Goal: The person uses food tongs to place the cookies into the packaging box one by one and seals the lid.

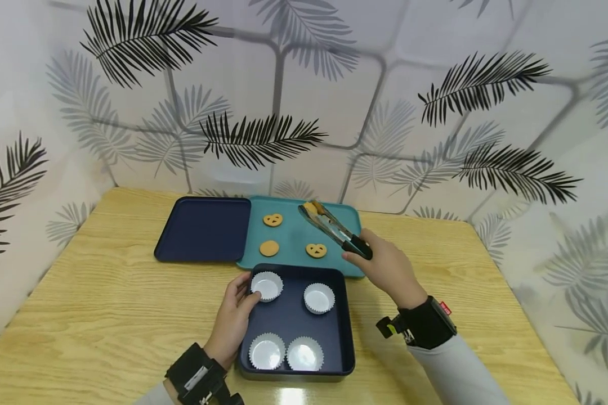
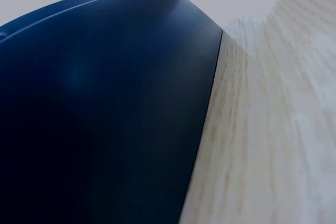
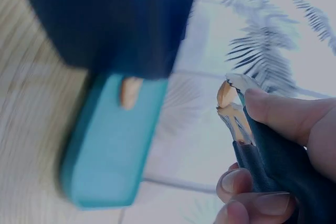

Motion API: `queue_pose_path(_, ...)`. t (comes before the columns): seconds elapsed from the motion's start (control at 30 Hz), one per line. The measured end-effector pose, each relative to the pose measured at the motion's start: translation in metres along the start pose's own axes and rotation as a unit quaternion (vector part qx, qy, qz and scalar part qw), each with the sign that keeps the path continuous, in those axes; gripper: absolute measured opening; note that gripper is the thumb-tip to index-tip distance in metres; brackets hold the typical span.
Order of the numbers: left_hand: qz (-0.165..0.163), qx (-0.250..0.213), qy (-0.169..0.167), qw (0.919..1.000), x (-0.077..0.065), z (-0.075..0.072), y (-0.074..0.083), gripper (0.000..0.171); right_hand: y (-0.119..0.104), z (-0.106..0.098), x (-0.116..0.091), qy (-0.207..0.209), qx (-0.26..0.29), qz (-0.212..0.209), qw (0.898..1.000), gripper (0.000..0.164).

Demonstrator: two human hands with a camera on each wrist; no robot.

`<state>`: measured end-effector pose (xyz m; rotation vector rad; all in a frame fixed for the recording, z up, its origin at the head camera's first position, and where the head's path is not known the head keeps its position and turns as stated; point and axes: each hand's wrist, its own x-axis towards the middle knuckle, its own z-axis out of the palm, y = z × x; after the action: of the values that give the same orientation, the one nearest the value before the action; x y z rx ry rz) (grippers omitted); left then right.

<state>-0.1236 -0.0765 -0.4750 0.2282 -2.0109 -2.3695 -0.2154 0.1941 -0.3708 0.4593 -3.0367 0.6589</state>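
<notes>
My left hand (image 1: 231, 323) grips the left wall of a deep dark-blue square pan (image 1: 291, 318), its thumb over the rim beside a white cupcake liner (image 1: 267, 288). Several such fluted liners sit in the pan. My right hand (image 1: 387, 267) holds metal tongs with black handles (image 1: 356, 246) above the teal tray (image 1: 289, 236). Pinched in the tongs' tips is a tan cookie (image 3: 226, 95). On the tray lie a round cookie (image 1: 269, 248) and two pretzel-shaped cookies, one at the back (image 1: 272, 220) and one nearer the front (image 1: 316, 250).
A flat navy tray (image 1: 202, 230) lies left of the teal one, their edges meeting. Both trays and the pan stand on a light wooden table (image 1: 106, 304). Behind the table rises a wall (image 1: 329, 101) with a leaf pattern.
</notes>
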Motion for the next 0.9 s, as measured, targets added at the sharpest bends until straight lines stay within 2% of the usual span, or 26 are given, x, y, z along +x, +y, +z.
queue_pose_path(0.13,0.000,0.002,-0.004,1.0000,0.000,-0.002,0.002,0.051,-0.011,-0.005,-0.020,-0.004,0.016,-0.019,1.000,0.042)
queue_pose_path(0.27,-0.002,0.009,-0.014,0.9999,-0.001,-0.002,0.004,0.053,-0.018,-0.004,-0.036,-0.015,0.013,-0.035,0.999,0.042)
queue_pose_path(0.43,-0.001,0.011,-0.023,0.9997,-0.002,-0.002,0.004,0.055,-0.026,-0.002,-0.052,-0.045,0.004,-0.033,0.998,0.040)
queue_pose_path(0.57,0.000,0.009,-0.023,0.9997,-0.002,-0.001,0.004,0.056,-0.030,0.001,-0.060,-0.072,-0.023,-0.036,0.996,0.040)
queue_pose_path(0.67,0.000,0.008,-0.024,0.9997,-0.002,-0.001,0.004,0.055,-0.031,0.005,-0.064,-0.081,-0.042,-0.046,0.995,0.046)
queue_pose_path(0.8,-0.009,0.002,-0.024,0.9997,-0.001,-0.003,0.004,0.055,-0.033,0.010,-0.067,-0.091,-0.051,-0.064,0.992,0.050)
queue_pose_path(0.9,-0.018,-0.001,-0.025,0.9995,0.000,-0.003,0.003,0.054,-0.036,0.013,-0.067,-0.094,-0.051,-0.075,0.991,0.048)
